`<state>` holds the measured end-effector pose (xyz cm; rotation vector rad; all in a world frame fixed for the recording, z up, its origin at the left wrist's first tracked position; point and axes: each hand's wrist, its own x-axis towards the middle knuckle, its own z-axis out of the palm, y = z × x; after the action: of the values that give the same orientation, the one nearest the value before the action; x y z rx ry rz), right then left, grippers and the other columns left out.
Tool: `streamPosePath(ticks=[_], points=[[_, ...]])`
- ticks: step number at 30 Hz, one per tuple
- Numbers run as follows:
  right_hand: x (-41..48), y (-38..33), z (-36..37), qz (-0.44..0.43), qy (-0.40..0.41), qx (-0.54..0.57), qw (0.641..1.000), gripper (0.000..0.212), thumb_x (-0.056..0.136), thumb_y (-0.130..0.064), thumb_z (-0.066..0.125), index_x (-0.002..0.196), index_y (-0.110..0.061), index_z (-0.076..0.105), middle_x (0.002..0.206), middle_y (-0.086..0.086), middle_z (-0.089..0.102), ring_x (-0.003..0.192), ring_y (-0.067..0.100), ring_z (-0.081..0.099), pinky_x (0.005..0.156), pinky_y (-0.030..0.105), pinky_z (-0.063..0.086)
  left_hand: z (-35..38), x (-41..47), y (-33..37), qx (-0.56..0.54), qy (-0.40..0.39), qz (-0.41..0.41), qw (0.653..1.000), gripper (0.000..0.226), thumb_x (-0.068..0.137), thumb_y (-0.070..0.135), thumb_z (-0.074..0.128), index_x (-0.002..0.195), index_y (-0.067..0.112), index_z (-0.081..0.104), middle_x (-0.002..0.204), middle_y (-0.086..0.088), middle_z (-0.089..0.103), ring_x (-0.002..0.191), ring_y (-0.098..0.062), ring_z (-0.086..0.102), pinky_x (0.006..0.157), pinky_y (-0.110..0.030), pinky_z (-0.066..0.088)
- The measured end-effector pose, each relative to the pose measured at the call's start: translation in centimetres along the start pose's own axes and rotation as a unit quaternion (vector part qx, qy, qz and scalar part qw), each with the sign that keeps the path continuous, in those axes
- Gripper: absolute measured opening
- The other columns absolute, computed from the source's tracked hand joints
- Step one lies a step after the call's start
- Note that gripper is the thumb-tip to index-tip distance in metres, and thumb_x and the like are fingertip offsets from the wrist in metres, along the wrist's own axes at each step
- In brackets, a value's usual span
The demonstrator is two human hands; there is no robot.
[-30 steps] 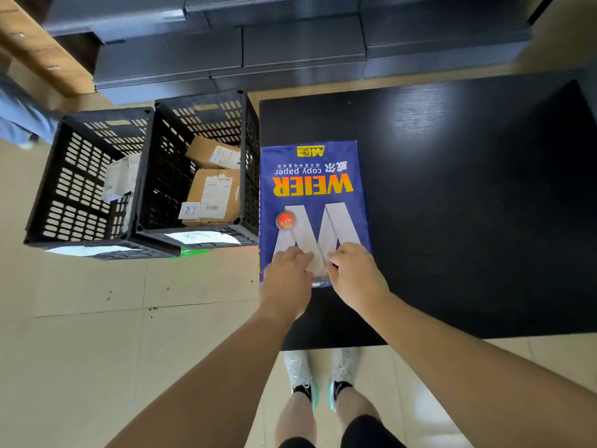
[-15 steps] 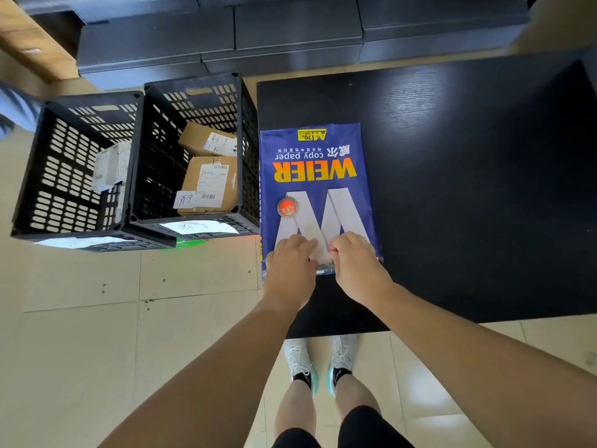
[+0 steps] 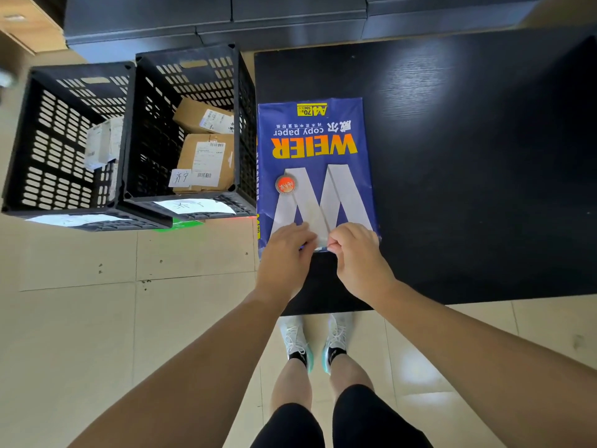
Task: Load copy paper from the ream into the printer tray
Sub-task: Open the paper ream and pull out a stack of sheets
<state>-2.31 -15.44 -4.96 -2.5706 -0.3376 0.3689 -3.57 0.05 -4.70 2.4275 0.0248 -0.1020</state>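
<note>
A blue ream of copy paper point(image 3: 315, 156), printed WEIER with a large white W, lies flat at the left edge of the black table point(image 3: 468, 163). Its wrapper looks closed. My left hand point(image 3: 286, 253) and my right hand point(image 3: 357, 257) sit side by side at the ream's near end, fingers curled and pinching the wrapper's edge there. A small strip of the near end shows between the two hands. No printer or tray is in view.
Two black slotted crates point(image 3: 129, 140) stand on the tiled floor left of the table; the right one holds cardboard parcels point(image 3: 206, 160). Dark cabinets point(image 3: 226, 17) run along the back. My feet point(image 3: 313, 341) stand at the table's near edge.
Both hands stay at the ream's near end, fingers working at the wrapper edge. The view has shifted slightly; the ream has not moved on the table.
</note>
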Motion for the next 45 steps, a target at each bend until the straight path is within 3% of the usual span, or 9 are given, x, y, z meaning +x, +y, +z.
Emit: streamPosePath(ticks=[4,6,13,19,24,29,32,36,45], points=[[-1.3,0.7,0.4,-0.007,0.005,0.012,1.0,0.018,0.089,-0.002,0.065,0.088,-0.018,0.058,0.09,-0.002,0.059,0.088,0.016,0.053,0.084,0.03,0.04,0.5,-1.5,-0.7,0.0,-0.013,0.02,1.0,0.007,0.088,0.005,0.07,0.086,0.006,0.076,0.096,-0.01,0.075,0.102,-0.02,0.057,0.095,-0.019,0.039],[-2.2,0.9,0.6,0.002,0.006,0.033,0.999,0.02,0.091,-0.001,0.059,0.086,-0.019,0.055,0.089,-0.002,0.058,0.087,0.016,0.051,0.084,0.028,0.035,1.0,-2.4,-0.9,0.009,-0.002,0.024,1.0,0.006,0.086,0.009,0.071,0.089,0.008,0.076,0.104,-0.006,0.073,0.106,-0.018,0.057,0.101,-0.021,0.037],[-3.6,1.2,1.5,0.053,-0.028,0.075,0.995,0.026,0.09,0.001,0.052,0.079,-0.021,0.044,0.079,-0.005,0.051,0.077,0.022,0.049,0.078,0.035,0.033,2.7,-4.8,-0.2,0.09,-0.015,-0.049,0.995,0.01,0.088,0.03,0.064,0.081,0.026,0.07,0.096,0.014,0.067,0.1,-0.015,0.056,0.084,-0.034,0.028],[-3.6,1.4,3.5,0.119,-0.03,0.099,0.987,0.01,0.097,-0.021,0.055,0.087,-0.018,0.056,0.086,0.0,0.064,0.082,0.021,0.053,0.082,0.037,0.038,3.5,-4.6,0.4,0.113,-0.063,-0.173,0.976,0.024,0.095,0.04,0.053,0.09,0.027,0.072,0.103,0.009,0.068,0.108,-0.02,0.053,0.08,-0.035,0.026],[-3.2,0.9,4.4,0.153,-0.004,0.103,0.983,0.007,0.092,-0.023,0.062,0.092,-0.016,0.063,0.088,0.003,0.068,0.087,0.025,0.06,0.086,0.043,0.046,3.3,-4.0,3.0,0.072,-0.031,-0.293,0.953,0.016,0.089,0.041,0.056,0.094,0.028,0.064,0.079,0.008,0.066,0.084,-0.022,0.056,0.085,-0.038,0.035],[-3.4,0.5,4.5,0.172,0.028,0.079,0.982,0.007,0.09,-0.023,0.065,0.09,-0.018,0.06,0.092,0.002,0.067,0.092,0.023,0.057,0.082,0.035,0.038,2.8,-2.2,4.7,-0.195,0.013,-0.419,0.887,0.021,0.086,0.037,0.065,0.093,0.018,0.068,0.08,0.009,0.066,0.078,-0.016,0.062,0.073,-0.029,0.046],[-3.7,0.9,4.5,0.18,0.045,0.077,0.98,0.012,0.088,-0.026,0.069,0.09,-0.018,0.059,0.094,0.001,0.065,0.093,0.021,0.056,0.086,0.037,0.043,3.2,-0.7,4.6,-0.328,0.028,-0.521,0.787,0.026,0.086,0.038,0.067,0.071,0.016,0.066,0.073,0.002,0.065,0.061,-0.015,0.051,0.062,-0.029,0.043],[-4.0,1.6,4.2,0.147,0.05,0.113,0.981,0.014,0.086,-0.025,0.072,0.086,-0.019,0.06,0.085,-0.001,0.064,0.084,0.018,0.056,0.084,0.037,0.048,3.8,0.3,4.2,-0.408,0.054,-0.595,0.69,0.028,0.088,0.038,0.07,0.074,0.015,0.062,0.067,-0.001,0.057,0.046,-0.013,0.037,0.044,-0.026,0.033],[-5.1,2.2,3.8,0.118,0.072,0.152,0.979,0.015,0.085,-0.024,0.074,0.097,-0.018,0.069,0.082,-0.002,0.062,0.082,0.016,0.054,0.08,0.036,0.054,3.8,0.4,3.8,-0.466,0.029,-0.618,0.633,0.023,0.085,0.041,0.073,0.088,0.02,0.064,0.057,0.008,0.055,0.042,-0.008,0.035,0.037,-0.021,0.03]])
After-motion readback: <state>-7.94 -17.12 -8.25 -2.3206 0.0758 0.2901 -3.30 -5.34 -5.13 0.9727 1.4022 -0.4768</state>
